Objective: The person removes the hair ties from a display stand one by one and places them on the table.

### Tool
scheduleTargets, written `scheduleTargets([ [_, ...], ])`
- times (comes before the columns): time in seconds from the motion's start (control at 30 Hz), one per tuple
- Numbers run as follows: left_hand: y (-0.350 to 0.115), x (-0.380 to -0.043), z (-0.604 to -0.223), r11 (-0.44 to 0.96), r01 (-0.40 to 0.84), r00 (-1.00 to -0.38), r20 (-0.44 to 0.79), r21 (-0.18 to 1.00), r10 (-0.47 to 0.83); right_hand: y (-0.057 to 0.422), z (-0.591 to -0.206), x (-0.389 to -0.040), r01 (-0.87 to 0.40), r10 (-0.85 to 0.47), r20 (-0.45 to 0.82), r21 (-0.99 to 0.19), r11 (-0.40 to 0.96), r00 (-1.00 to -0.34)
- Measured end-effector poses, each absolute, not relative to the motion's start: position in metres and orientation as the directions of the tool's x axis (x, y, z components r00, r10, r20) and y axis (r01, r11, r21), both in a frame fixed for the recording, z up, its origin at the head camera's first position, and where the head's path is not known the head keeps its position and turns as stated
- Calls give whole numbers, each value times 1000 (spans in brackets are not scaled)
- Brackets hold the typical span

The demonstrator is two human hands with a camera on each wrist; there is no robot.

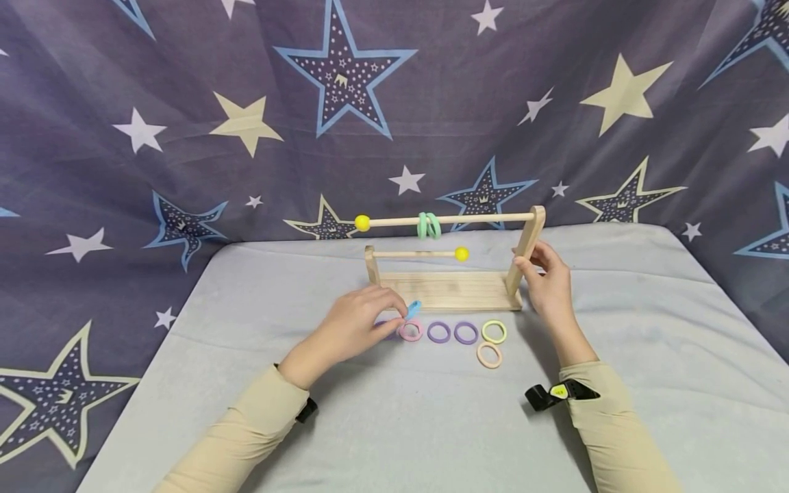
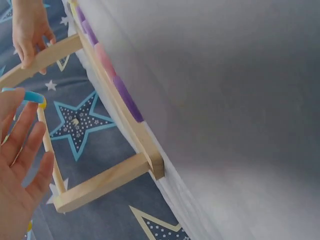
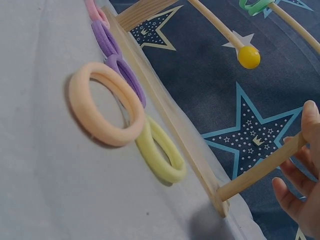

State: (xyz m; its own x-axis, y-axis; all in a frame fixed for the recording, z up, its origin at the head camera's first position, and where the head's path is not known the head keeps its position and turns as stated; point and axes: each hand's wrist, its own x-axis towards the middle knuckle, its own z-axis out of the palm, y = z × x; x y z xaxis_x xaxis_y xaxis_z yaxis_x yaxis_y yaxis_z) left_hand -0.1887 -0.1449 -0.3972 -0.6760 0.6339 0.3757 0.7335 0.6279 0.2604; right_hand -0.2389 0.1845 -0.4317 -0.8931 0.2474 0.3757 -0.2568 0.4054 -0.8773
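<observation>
My left hand [image 1: 357, 320] pinches a blue hair tie [image 1: 414, 309] between thumb and fingertips, close over the row of ties in front of the rack. In the left wrist view the blue tie's edge shows at the fingertips. With thumb and fingers, my right hand [image 1: 550, 281] grips the taller right post [image 1: 527, 250] of the wooden rack [image 1: 456, 291]. Two green hair ties [image 1: 429, 225] hang on the upper rod [image 1: 481, 219], around its middle. The lower rod [image 1: 413, 254] carries nothing and ends in a yellow ball [image 1: 461, 254].
Along the rack's front lie a pink hair tie [image 1: 411, 331], purple hair ties [image 1: 439, 333], a yellow-green one [image 1: 494, 332] and a peach one [image 1: 490, 355]. Another purple tie is partly hidden by my left hand. A star-printed cloth [image 1: 382, 157] hangs behind the table.
</observation>
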Motion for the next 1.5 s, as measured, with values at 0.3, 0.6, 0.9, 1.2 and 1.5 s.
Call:
scheduleTargets([
  [0.3,-131,-185,-401,600,740,-672,292,306,680,185,-432,-239,-262,246,379,-877,402,-892],
  [0.6,-110,-186,-405,555,760,-640,240,339,730,185,-432,-239,-263,241,380,-876,404,-893],
  [0.9,-91,-189,-409,537,762,-607,109,363,787,185,-432,-239,-267,242,381,-879,396,-893],
  [1.2,-77,-194,-412,513,788,-562,57,340,825,184,-433,-239,-276,241,391,-874,401,-888],
  [1.5,-65,-198,-415,529,787,-564,22,316,825,185,-432,-239,-288,242,399,-874,391,-884],
])
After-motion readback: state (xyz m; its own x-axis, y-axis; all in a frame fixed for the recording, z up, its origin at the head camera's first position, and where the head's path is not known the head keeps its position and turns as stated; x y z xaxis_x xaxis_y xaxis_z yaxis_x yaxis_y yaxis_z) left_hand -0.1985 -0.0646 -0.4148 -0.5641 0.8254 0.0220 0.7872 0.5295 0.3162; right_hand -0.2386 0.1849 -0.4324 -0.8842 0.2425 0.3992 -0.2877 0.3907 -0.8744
